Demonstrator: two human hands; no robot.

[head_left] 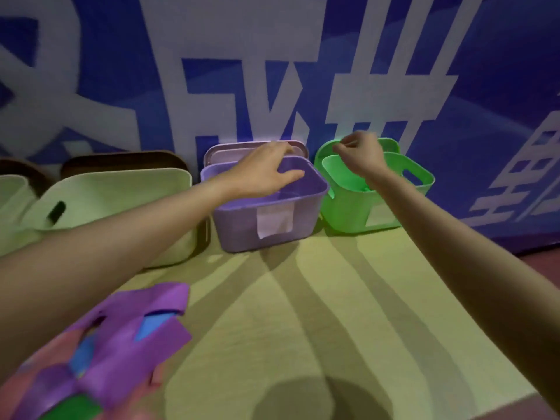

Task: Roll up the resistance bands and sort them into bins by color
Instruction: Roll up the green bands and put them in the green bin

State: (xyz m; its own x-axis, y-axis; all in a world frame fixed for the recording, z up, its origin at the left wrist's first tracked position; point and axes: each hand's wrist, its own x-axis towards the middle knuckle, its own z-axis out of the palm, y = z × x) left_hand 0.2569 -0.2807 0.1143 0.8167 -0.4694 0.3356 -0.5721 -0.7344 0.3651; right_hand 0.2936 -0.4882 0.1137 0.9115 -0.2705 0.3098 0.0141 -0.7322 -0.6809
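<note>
Your left hand [266, 168] hovers fingers loose over the purple bin [272, 207], your right hand [360, 154] fingers curled, holding nothing visible, over the green bin [348, 204].

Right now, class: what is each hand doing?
Left hand: open, fingers spread over the purple bin, holding nothing.
Right hand: fingers curled above the green bin; contents cannot be told.

Along the far wall [272, 56] you have a row of bins on the table [333, 313]: leftmost bin [12, 207], second bin [121, 192], third bin [272, 213], rightmost bin [378, 201]. A pile of bands [121, 338] lies near left. A lid [227, 151] stands behind the third bin.
</note>
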